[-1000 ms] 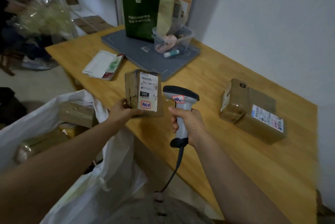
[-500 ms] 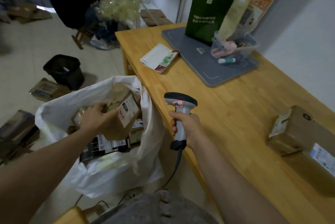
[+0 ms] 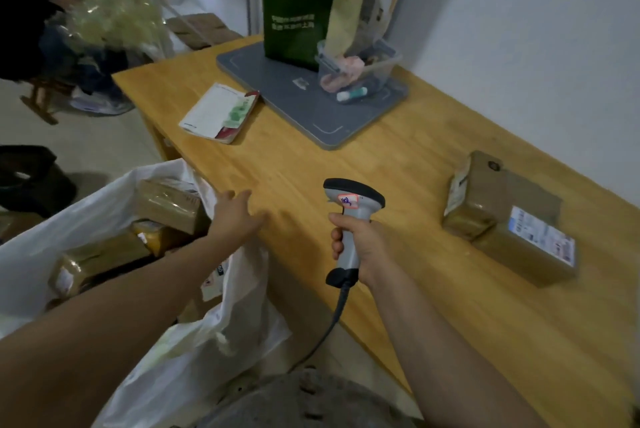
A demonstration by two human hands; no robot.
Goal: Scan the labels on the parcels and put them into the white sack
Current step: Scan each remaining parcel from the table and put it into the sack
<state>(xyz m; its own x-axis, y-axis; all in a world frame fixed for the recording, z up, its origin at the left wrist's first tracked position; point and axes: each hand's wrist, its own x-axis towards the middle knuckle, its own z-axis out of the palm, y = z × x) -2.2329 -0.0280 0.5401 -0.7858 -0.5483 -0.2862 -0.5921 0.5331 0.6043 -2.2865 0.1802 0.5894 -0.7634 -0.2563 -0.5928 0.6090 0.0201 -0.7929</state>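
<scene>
Two parcels are sitting on the table (image 3: 381, 157), right side, touching each other: a small taped box (image 3: 474, 195) and a long flat parcel (image 3: 530, 247) lying against its right side. Judging both as not yet scanned. Off the table's near-left edge the white sack (image 3: 194, 351) is standing with its mouth open, several taped parcels (image 3: 169, 202) lying inside.

Over that edge, right at the sack mouth, the left grip (image 3: 239, 216) is hovering with fingers spread and straight, holding nothing. Can't tell if it's touching the wood. Meanwhile the right grip (image 3: 363, 247) is wrapping the handle of the barcode scanner (image 3: 353, 192), head pointing away across the table, cable (image 3: 343, 303) trailing off the near edge.

Key geometry: both parcels are lying to the right of the scanner, well apart from the left grip, with the right grip and scanner sitting between. The right grip is nearer but is occupied. So my read is that the empty left grip is needing to reach across past the scanner, taking the small taped box as the nearer one.

The long flat parcel's long axis is running diagonally, far-left to near-right, label facing up. The small taped box's label is facing left, toward the scanner.
</scene>
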